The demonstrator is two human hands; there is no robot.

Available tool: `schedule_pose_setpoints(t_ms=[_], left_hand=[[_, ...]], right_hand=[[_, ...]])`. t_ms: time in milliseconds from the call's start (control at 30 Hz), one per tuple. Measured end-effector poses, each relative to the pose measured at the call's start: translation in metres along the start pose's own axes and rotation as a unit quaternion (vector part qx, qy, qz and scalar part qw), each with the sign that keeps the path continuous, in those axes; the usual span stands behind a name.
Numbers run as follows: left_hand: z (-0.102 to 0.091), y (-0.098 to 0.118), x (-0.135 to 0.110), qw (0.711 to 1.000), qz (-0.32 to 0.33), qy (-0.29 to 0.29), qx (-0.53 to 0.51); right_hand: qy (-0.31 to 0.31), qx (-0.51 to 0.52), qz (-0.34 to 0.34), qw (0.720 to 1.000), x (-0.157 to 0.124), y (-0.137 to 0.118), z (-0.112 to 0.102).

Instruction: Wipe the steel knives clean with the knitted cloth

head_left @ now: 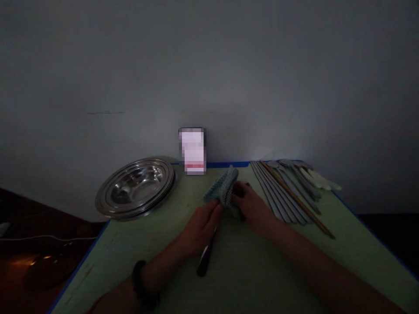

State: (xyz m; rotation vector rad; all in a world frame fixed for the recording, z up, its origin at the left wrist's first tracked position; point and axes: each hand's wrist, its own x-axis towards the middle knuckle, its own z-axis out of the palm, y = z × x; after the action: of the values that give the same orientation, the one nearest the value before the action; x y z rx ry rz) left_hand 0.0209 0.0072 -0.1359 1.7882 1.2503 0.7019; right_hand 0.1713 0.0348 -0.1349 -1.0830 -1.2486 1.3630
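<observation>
My left hand (203, 224) is closed around a shiny metal utensil, whose handle (206, 257) sticks out below the fingers toward me. The utensil's other end is hidden by a grey-green knit cloth (224, 185), so its exact kind does not show. My right hand (250, 205) grips the cloth from the right, fingers bent into it. Both hands meet at the cloth, above the middle of the table.
Stacked shiny metal plates or shallow bowls (131, 205) stand on the left of the green table (255, 279). To the right lie several metal chopsticks (278, 196), a brown pair (304, 207), metal spoons (288, 174) and white spoons (319, 179). A lit phone (193, 150) leans on the wall.
</observation>
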Motion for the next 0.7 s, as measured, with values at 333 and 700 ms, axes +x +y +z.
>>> schedule_pose_setpoints(t_ms=[333, 700], left_hand=[[-0.003, -0.004, -0.003, 0.997, 0.020, -0.076, -0.007], [0.006, -0.003, -0.004, 0.997, -0.013, -0.071, -0.039]], right_hand=[[0.069, 0.143, 0.087, 0.983, -0.003, -0.014, 0.006], [0.199, 0.001, 0.106, 0.974, -0.011, 0.004, 0.014]])
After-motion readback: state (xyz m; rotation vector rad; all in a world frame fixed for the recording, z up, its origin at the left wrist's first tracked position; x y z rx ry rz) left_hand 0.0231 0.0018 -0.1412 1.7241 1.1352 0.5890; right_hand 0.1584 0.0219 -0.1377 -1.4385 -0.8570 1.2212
